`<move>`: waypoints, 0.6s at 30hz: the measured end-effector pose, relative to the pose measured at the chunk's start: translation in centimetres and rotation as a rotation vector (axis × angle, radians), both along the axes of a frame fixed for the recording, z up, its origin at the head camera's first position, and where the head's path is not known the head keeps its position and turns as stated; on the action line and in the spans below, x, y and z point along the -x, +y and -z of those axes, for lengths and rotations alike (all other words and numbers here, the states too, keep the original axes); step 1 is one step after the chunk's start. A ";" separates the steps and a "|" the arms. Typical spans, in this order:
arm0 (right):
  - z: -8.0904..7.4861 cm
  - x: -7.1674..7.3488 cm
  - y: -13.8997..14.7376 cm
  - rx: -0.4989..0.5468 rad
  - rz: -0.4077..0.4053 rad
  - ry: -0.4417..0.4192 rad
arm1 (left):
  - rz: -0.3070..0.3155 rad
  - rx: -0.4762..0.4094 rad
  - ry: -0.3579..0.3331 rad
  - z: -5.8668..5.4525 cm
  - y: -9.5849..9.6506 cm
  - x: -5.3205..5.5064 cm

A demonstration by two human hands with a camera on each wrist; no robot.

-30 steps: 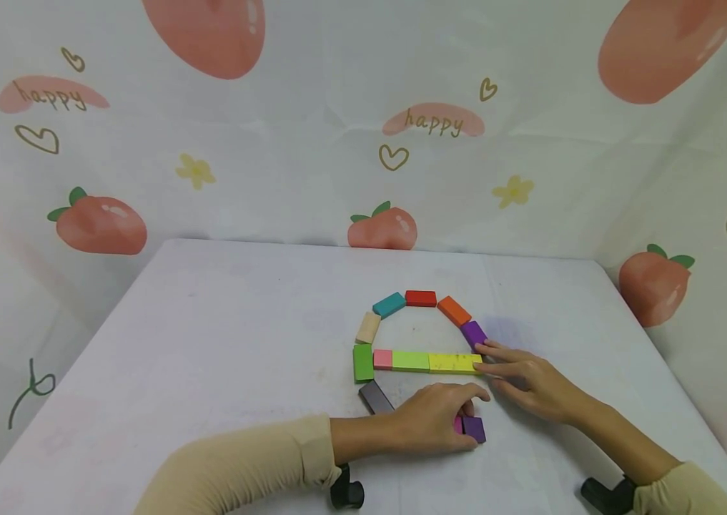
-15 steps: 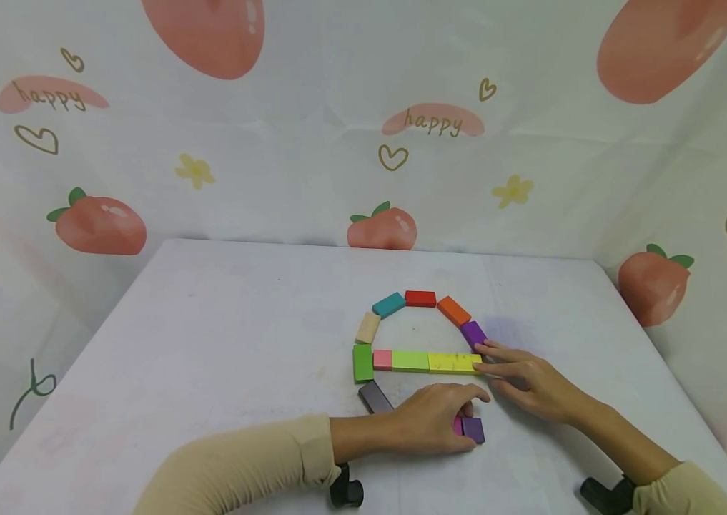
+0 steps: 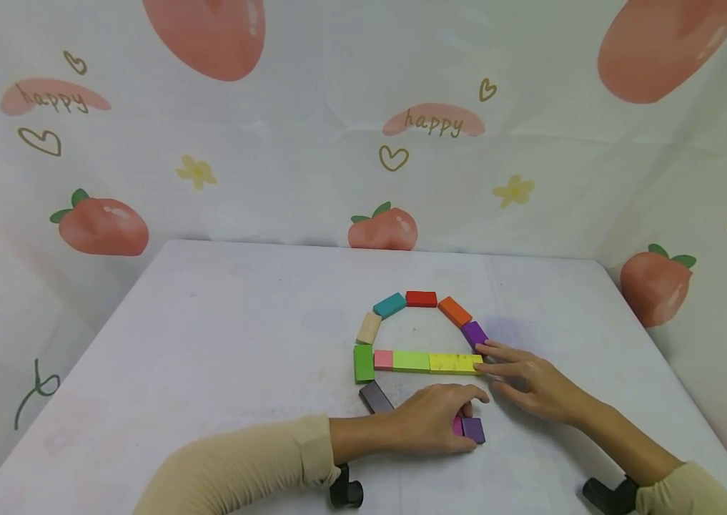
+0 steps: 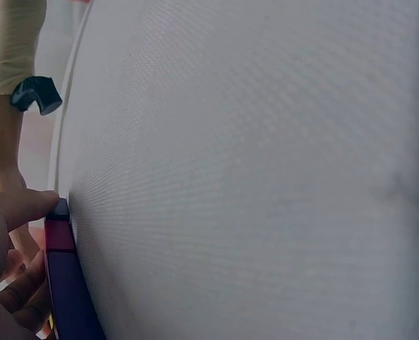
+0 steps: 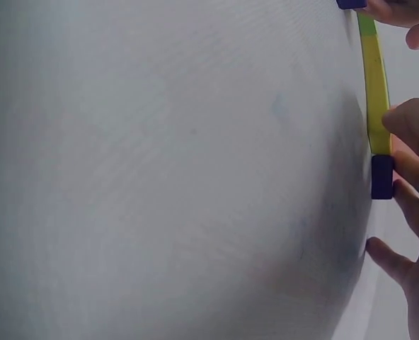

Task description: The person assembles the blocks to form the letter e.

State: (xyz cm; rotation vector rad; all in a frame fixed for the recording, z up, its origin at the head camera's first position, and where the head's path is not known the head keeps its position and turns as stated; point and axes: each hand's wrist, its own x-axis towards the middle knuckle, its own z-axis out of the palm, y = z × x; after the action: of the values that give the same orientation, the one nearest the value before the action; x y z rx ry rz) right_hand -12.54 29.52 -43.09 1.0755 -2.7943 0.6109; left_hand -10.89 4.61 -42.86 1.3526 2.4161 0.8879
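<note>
Peach-printed cloth hangs behind a white table [image 3: 221, 336], where coloured blocks form an arch over a flat row. Just below that row, the left hand [image 3: 434, 422] curls over a dark purple block [image 3: 474, 429] and a magenta block [image 3: 457, 425] beside it, fingers pinching them. At the row's right end, the right hand [image 3: 530, 386] lies with straight fingers, fingertips [image 3: 482, 368] touching the yellow block [image 3: 455, 363]. A dark grey block [image 3: 374, 395] lies left of the left hand.
</note>
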 end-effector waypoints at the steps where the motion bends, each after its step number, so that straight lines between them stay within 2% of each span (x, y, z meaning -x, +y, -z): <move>1: 0.0 0.0 0.0 0.001 0.002 -0.004 | 0.000 -0.001 -0.002 0.0 0.0 0.0; 11: -0.3 -0.3 -0.1 -0.002 0.018 -0.015 | -0.017 0.000 -0.030 -0.3 -0.4 0.1; 18: -0.3 -0.4 -0.1 0.002 0.022 0.005 | -0.078 -0.017 -0.054 -1.6 -1.3 1.1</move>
State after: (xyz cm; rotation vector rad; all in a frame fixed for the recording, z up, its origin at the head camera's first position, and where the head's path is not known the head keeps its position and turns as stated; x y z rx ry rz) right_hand -12.13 29.39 -42.83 1.0434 -2.7967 0.6069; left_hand -11.97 3.35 -41.24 1.2318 2.4402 0.9539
